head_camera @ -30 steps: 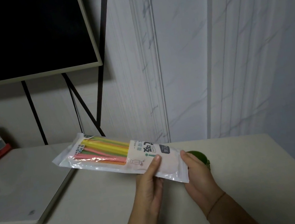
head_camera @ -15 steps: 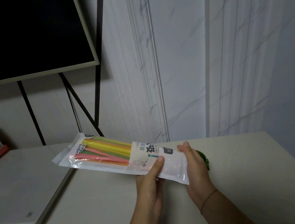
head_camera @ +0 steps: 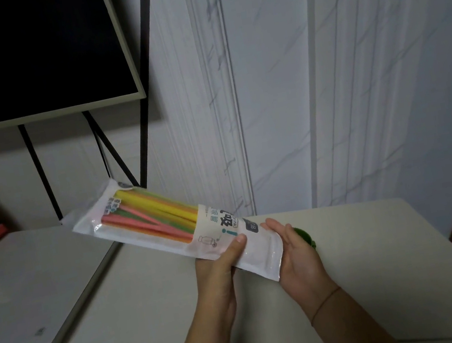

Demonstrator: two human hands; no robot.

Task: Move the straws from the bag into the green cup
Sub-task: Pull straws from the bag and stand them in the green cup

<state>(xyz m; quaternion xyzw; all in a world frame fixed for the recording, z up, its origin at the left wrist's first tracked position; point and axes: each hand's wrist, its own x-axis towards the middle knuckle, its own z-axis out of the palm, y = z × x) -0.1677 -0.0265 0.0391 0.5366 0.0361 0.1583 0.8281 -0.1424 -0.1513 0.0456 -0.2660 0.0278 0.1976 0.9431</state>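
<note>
Gripping the near end of the bag [head_camera: 186, 226] between both hands, left hand [head_camera: 219, 262] pinching from below with thumb on top, right hand [head_camera: 298, 252] cupping the end. Holding it tilted above the bench [head_camera: 381, 250], straws [head_camera: 154, 216] sealed inside, green cup [head_camera: 306, 236] peeking from behind the right hand.

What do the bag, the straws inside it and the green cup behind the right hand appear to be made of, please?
The bag looks like thin glossy plastic film: clear over the straws, printed white elsewhere, with creases and glare. The straws look like smooth, matt coloured plastic, though paper cannot be excluded. Only a sliver of the green cup shows; probably plastic, but uncertain.
</note>
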